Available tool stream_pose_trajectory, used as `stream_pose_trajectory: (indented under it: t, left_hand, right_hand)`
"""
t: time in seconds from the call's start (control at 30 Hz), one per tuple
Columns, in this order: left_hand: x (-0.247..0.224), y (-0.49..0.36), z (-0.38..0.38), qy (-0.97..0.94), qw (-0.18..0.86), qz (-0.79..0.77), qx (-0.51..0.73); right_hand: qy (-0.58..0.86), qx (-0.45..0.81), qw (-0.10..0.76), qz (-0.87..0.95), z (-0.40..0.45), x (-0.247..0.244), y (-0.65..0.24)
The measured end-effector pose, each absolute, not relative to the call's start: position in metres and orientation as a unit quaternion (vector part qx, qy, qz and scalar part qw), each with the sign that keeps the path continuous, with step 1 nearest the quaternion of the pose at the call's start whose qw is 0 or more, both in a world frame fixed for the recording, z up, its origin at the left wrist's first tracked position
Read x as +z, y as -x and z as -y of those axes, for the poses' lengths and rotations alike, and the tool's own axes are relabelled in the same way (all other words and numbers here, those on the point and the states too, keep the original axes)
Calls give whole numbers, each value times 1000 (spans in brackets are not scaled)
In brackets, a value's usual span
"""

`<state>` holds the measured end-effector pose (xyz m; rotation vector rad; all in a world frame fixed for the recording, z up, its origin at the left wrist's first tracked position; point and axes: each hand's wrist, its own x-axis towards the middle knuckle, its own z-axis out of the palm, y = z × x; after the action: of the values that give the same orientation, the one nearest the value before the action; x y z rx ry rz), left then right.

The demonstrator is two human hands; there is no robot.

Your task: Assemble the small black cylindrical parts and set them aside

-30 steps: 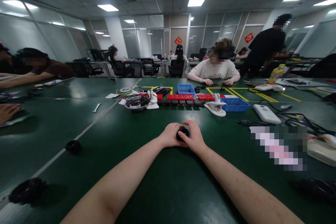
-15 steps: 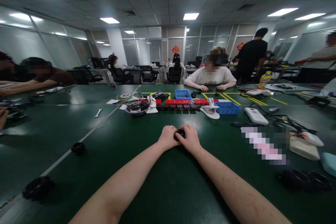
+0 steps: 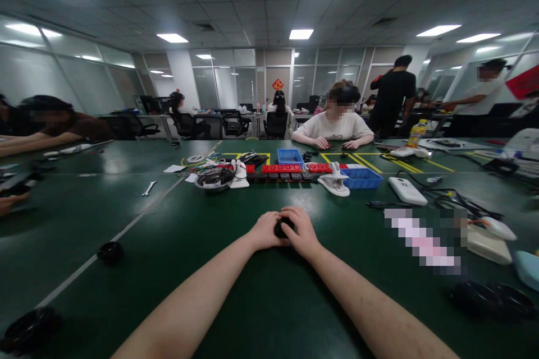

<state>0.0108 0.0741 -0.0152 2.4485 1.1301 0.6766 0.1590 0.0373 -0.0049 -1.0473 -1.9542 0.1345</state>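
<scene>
Clamped together on a small black round object (image 3: 283, 228), my left hand (image 3: 265, 231) and right hand (image 3: 304, 234) cup its sides, on or close above the table (image 3: 269, 303); I cannot tell which. It sits at the centre, in front of me, with much of it hidden by my fingers. I judge this as a holding or handling step; any move from here calls for both palms to work together so it does not slip.

Taking clock directions from my grip, a round bowl (image 3: 213, 188) at 11 o'clock holds dark cables (image 3: 217, 175). The far blue bin (image 3: 289, 156) is at 12, and the nearer blue bin (image 3: 362, 179) at 2; I cannot make out what either contains. One black coil (image 3: 110, 253) lies at 9.
</scene>
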Motion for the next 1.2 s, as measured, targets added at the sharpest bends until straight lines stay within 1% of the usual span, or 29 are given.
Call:
stream_pose_trajectory:
  t: [0.17,0.47,0.87,1.03,1.2]
  left_hand:
    - [-13,-12,-68,-865,153,-400,260]
    - [-15,-11,-65,-834,103,-452,298]
    - [-10,-17,-49,-826,10,-484,290]
    - [-13,-19,-55,-828,8,-489,275]
    - [-15,-17,-63,-833,39,-484,265]
  right_hand:
    - [461,46,466,754,-42,-13,-159]
    - [520,36,497,694,-54,-29,-163]
    - [520,17,459,721,-42,-20,-154]
    - [525,23,445,725,-41,-15,-153]
    - [522,42,442,728,-43,-13,-154]
